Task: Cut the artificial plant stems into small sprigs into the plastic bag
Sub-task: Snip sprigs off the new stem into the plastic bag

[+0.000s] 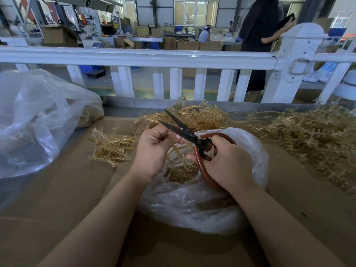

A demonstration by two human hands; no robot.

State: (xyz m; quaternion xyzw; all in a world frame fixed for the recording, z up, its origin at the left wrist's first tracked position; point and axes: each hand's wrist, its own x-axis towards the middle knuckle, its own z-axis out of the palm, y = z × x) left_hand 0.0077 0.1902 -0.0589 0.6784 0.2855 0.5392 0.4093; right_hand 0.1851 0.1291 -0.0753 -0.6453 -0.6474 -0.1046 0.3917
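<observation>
My right hand grips the red-brown handles of black scissors, whose blades stand apart and point up-left. My left hand pinches a thin tan plant stem just beside the blades, its fingers curled. Both hands hover over an open clear plastic bag that holds cut tan sprigs. The stem's lower end hangs into the bag's mouth.
Tan plastic plant stems lie in piles at the left, behind the hands and at the right on the cardboard-covered table. A large clear bag sits at the far left. A white railing borders the table; a person stands beyond it.
</observation>
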